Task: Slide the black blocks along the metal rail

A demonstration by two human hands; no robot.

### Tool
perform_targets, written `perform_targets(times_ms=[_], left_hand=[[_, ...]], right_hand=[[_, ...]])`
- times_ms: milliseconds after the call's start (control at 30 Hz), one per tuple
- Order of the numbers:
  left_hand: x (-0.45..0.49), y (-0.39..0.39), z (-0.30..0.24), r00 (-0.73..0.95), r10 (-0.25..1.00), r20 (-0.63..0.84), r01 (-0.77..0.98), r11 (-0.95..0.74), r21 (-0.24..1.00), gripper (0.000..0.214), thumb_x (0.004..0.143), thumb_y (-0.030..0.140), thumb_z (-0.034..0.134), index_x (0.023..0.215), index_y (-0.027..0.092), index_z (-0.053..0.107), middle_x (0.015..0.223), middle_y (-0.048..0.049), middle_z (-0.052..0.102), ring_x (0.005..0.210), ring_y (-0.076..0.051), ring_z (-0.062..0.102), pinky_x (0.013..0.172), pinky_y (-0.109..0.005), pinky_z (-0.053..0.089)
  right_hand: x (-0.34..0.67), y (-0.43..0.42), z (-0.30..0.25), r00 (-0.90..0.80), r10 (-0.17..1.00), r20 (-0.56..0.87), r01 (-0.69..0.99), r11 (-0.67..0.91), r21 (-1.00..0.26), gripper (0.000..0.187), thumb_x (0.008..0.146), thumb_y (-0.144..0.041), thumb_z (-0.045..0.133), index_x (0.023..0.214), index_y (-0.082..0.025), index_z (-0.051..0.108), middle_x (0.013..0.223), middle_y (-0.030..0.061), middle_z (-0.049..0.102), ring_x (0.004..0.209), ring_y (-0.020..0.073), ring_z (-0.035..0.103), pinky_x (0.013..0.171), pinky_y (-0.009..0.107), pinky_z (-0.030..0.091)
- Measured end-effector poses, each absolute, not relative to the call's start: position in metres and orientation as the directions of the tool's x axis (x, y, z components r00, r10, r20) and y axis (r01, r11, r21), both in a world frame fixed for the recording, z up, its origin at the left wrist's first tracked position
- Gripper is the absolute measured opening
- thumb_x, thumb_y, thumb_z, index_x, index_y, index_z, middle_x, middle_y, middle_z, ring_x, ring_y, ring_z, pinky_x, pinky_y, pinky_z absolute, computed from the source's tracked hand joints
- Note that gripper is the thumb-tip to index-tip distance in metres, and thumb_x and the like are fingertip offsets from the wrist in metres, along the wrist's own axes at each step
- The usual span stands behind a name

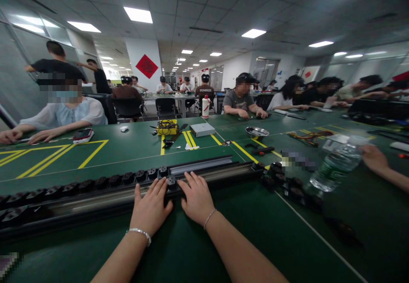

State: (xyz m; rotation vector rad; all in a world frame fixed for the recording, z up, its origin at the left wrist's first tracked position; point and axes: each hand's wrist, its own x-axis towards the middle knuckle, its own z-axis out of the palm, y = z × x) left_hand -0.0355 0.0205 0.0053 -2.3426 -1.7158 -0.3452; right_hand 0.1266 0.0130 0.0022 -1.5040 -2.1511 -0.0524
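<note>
My left hand [151, 206] lies with its fingers stretched out over the near edge of a long black rail [118, 198] that has a shiny metal channel. My right hand [198, 198] rests on the same rail, its fingers spread. Between my fingertips sits a small black part [171, 181] with a grey top; whether either hand presses on it, I cannot tell. Several similar black round parts [86, 185] stand in a row along the rail to the left. Farther right, the row gives way to a bare grey strip [201, 166].
On the right, another person's hand [373, 159] is at a water bottle [338, 164]. More black parts [287, 181] lie near the rail's right end. Beyond are a metal bowl [257, 132], a grey box [202, 130] and a yellow tray of cables [167, 127]. People sit around the green table.
</note>
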Motion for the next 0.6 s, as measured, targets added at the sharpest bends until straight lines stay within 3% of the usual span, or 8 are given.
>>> perform_targets(times_ms=[133,367,600], left_hand=[[-0.0351,0.0205,0.0059,0.311,0.894,0.323,0.947,-0.318,-0.030,0.055,0.077,0.033,0.038,0.131,0.021,0.040,0.139,-0.0054,0.040,0.130,-0.025,0.032,0.109,-0.056,0.006],[-0.0336,0.0209,0.0048,0.271,0.910,0.314,0.960,-0.279,-0.020,0.055,0.077,0.032,0.039,0.131,0.022,0.040,0.139,-0.0061,0.040,0.130,-0.027,0.031,0.106,-0.062,0.005],[-0.0331,0.0212,0.0079,0.301,0.895,0.330,0.950,-0.313,-0.020,0.054,0.076,0.032,0.040,0.129,0.021,0.043,0.137,-0.0054,0.043,0.128,-0.025,0.035,0.109,-0.056,0.004]], right_hand=[[0.1263,0.0133,0.0020,-0.252,0.866,0.432,0.887,0.385,-0.255,0.048,0.076,-0.030,0.053,0.124,-0.025,0.048,0.140,0.0061,0.037,0.130,0.0226,0.025,0.105,0.040,0.017],[0.1257,0.0134,0.0027,-0.246,0.870,0.428,0.890,0.377,-0.255,0.048,0.076,-0.030,0.052,0.124,-0.025,0.048,0.140,0.0061,0.037,0.130,0.0232,0.026,0.105,0.040,0.017],[0.1254,0.0131,0.0034,-0.245,0.869,0.429,0.886,0.381,-0.265,0.048,0.075,-0.029,0.052,0.123,-0.025,0.048,0.139,0.0064,0.038,0.129,0.0228,0.026,0.105,0.040,0.017]])
